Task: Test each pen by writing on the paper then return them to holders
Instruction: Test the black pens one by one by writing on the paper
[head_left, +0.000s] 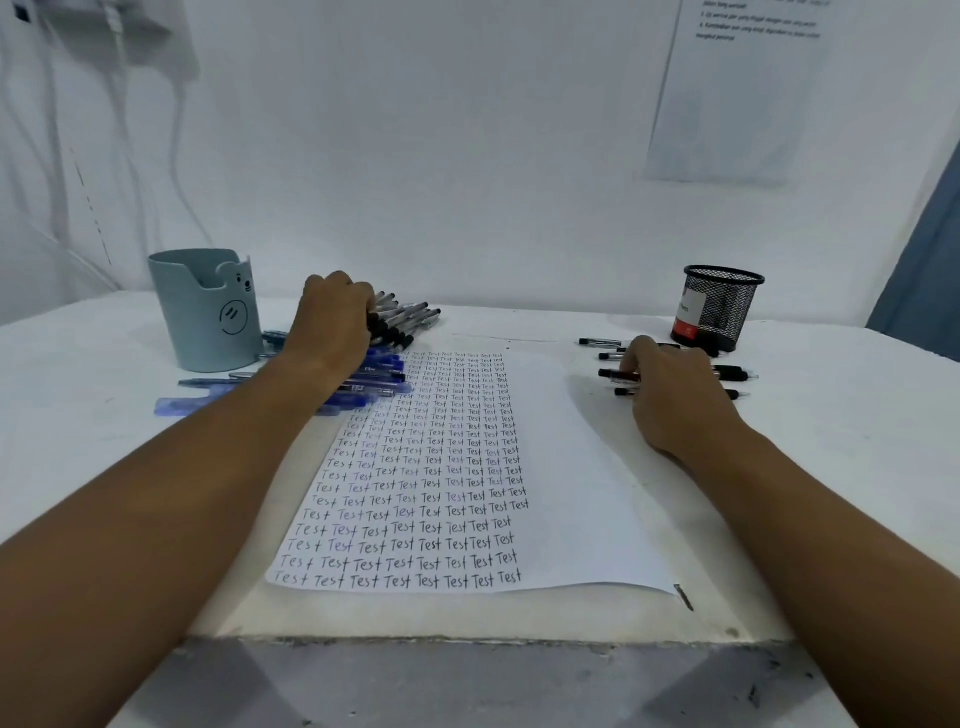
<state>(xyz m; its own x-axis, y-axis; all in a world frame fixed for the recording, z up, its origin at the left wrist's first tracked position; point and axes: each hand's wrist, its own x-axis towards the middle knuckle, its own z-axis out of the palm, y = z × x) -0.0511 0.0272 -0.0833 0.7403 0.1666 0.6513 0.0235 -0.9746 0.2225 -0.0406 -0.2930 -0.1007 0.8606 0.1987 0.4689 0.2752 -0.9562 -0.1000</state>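
A white sheet of paper (571, 467) lies in the middle of the table, its left half filled with rows of the word "Test". My left hand (332, 322) reaches to the far left of the sheet and curls its fingers round a bundle of black-capped pens (405, 317). Blue pens (374, 384) lie in a heap under my left wrist. My right hand (670, 384) rests on several black pens (618, 374) spread to the right of the paper, its fingers curled over one of them. A pale blue bear-faced holder (213, 312) stands at the left, a black mesh holder (719, 306) at the right.
The table (831, 467) is white, with its front edge close to me. A white wall rises just behind the holders, with a printed sheet (737, 93) taped at the upper right. White cables hang at the upper left.
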